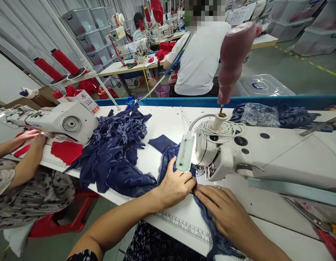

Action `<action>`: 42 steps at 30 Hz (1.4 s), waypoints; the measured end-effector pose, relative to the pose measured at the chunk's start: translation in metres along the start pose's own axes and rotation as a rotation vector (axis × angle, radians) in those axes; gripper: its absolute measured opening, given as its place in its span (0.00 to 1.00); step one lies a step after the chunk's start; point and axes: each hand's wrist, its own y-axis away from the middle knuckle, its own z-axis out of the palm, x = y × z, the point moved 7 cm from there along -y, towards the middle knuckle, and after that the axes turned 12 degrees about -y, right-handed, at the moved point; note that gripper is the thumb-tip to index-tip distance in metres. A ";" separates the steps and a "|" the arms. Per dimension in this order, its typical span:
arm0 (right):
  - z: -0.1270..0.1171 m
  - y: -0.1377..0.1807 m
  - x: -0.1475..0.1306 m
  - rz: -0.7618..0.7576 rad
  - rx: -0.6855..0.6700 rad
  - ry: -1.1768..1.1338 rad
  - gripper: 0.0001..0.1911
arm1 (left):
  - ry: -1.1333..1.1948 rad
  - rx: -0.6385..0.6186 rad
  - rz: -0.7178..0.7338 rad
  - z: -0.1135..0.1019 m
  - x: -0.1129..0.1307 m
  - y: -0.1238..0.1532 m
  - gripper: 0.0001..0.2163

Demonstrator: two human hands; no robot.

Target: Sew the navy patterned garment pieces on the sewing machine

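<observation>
A white sewing machine [282, 156] stands at the right, its needle area partly hidden behind a greenish plastic guard [184, 152]. Navy lace-edged fabric [210, 217] runs past the needle area and hangs over the table's front edge. Just left of the needle, my left hand [175, 185] pinches this fabric with thumb and fingers. My right hand [225, 210] lies at the cloth's edge in front of the machine, its fingertips close together and pressing the fabric. Left of both hands spreads a heap of navy lace pieces [119, 134].
Scissors [310, 215] lie at the right. A pink-handled tool [234, 58] stands upright on the machine. Printed ruler tape [184, 226] follows the front edge. At the left, a co-worker's hands [34, 139] work red cloth at another machine [54, 121]. Another person [200, 61] sits ahead.
</observation>
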 end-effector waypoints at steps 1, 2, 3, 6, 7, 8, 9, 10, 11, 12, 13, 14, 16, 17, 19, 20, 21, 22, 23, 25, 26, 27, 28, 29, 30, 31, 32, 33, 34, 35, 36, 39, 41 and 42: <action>0.001 0.000 0.002 0.018 -0.002 -0.006 0.31 | 0.000 0.012 -0.001 0.000 -0.002 -0.002 0.12; 0.003 -0.001 0.004 0.034 -0.004 -0.010 0.30 | -0.002 0.025 -0.001 0.000 -0.003 -0.003 0.12; 0.004 -0.001 0.006 0.048 -0.005 -0.012 0.30 | -0.005 0.039 0.000 -0.001 -0.003 -0.005 0.12; 0.008 -0.001 0.008 0.071 -0.004 -0.009 0.30 | -0.031 0.060 -0.025 -0.007 -0.001 -0.008 0.11; 0.008 -0.001 0.007 0.078 -0.002 -0.008 0.30 | -0.045 0.062 -0.041 -0.009 0.001 -0.008 0.11; 0.008 -0.002 0.007 0.089 -0.003 -0.008 0.29 | -0.061 0.064 -0.059 -0.011 0.002 -0.006 0.11; 0.008 -0.002 0.006 0.097 0.000 -0.008 0.28 | -0.079 0.064 -0.073 -0.013 0.004 -0.005 0.11; 0.007 -0.003 0.004 0.094 0.005 -0.012 0.28 | -0.093 0.064 -0.079 -0.014 0.005 -0.003 0.11; 0.006 -0.003 0.001 0.083 0.008 -0.019 0.28 | -0.095 0.067 -0.082 -0.015 0.006 -0.001 0.11; 0.005 -0.003 -0.002 0.068 0.009 -0.029 0.28 | -0.083 0.066 -0.088 -0.016 0.006 0.001 0.10; 0.004 -0.003 -0.005 0.051 0.010 -0.040 0.30 | -0.056 0.063 -0.106 -0.016 0.003 0.002 0.10; 0.003 -0.003 -0.008 0.038 0.007 -0.051 0.31 | -0.021 0.062 -0.135 -0.016 0.000 0.003 0.10; 0.003 -0.002 -0.010 0.039 -0.005 -0.067 0.33 | 0.036 0.069 -0.175 -0.017 -0.004 0.003 0.11; 0.003 -0.002 -0.010 0.047 -0.004 -0.072 0.32 | 0.036 0.070 -0.172 -0.017 -0.003 0.002 0.11; 0.001 -0.002 -0.009 0.056 0.012 -0.086 0.31 | -0.016 0.075 -0.125 -0.019 0.003 0.001 0.11; 0.001 -0.002 -0.009 0.057 0.023 -0.092 0.31 | -0.047 0.077 -0.100 -0.019 0.007 0.001 0.11; 0.000 -0.002 -0.008 0.057 0.029 -0.095 0.31 | -0.068 0.079 -0.087 -0.020 0.010 0.002 0.11; 0.000 -0.003 -0.007 0.059 0.030 -0.095 0.32 | -0.074 0.082 -0.087 -0.020 0.012 0.002 0.11; 0.000 -0.003 -0.006 0.062 0.029 -0.092 0.31 | -0.068 0.085 -0.088 -0.020 0.012 0.002 0.10; 0.002 -0.003 -0.004 0.066 0.021 -0.079 0.30 | -0.047 0.068 -0.089 -0.017 0.011 0.001 0.11; 0.002 -0.002 -0.002 0.070 0.020 -0.067 0.30 | -0.042 0.047 -0.087 -0.015 0.010 0.000 0.11; 0.002 -0.002 -0.001 0.074 0.022 -0.050 0.29 | -0.042 0.022 -0.085 -0.012 0.009 -0.002 0.12; 0.003 -0.002 0.001 0.078 0.021 -0.032 0.29 | -0.045 -0.004 -0.081 -0.009 0.008 -0.004 0.12; 0.003 -0.001 0.002 0.083 0.021 -0.016 0.29 | -0.047 -0.027 -0.077 -0.006 0.007 -0.006 0.12; 0.004 0.000 0.003 0.088 0.023 -0.005 0.30 | -0.047 -0.037 -0.072 -0.005 0.007 -0.007 0.12; 0.004 0.001 0.003 0.090 0.030 -0.001 0.31 | -0.045 -0.035 -0.071 -0.004 0.006 -0.007 0.12; 0.005 0.002 0.003 0.088 0.035 -0.001 0.32 | -0.038 -0.021 -0.078 -0.004 0.006 -0.006 0.11; 0.005 0.003 0.003 0.084 0.047 -0.001 0.33 | -0.027 0.005 -0.097 -0.005 0.004 -0.004 0.11; 0.005 0.003 0.002 0.082 0.055 0.002 0.33 | -0.011 0.039 -0.125 -0.007 0.002 -0.001 0.11; 0.005 0.002 0.002 0.081 0.064 0.006 0.33 | 0.007 0.077 -0.156 -0.010 0.000 0.003 0.11; 0.006 0.001 0.001 0.079 0.067 0.012 0.32 | 0.025 0.112 -0.179 -0.012 -0.001 0.007 0.11; 0.005 -0.004 -0.005 0.072 0.079 0.006 0.27 | 0.024 0.142 -0.157 -0.018 0.000 0.015 0.09; 0.005 -0.005 -0.010 0.056 0.083 -0.017 0.27 | -0.004 0.105 -0.121 -0.018 0.003 0.016 0.09; 0.005 -0.005 -0.012 0.048 0.084 -0.033 0.28 | -0.011 0.090 -0.117 -0.018 0.003 0.016 0.09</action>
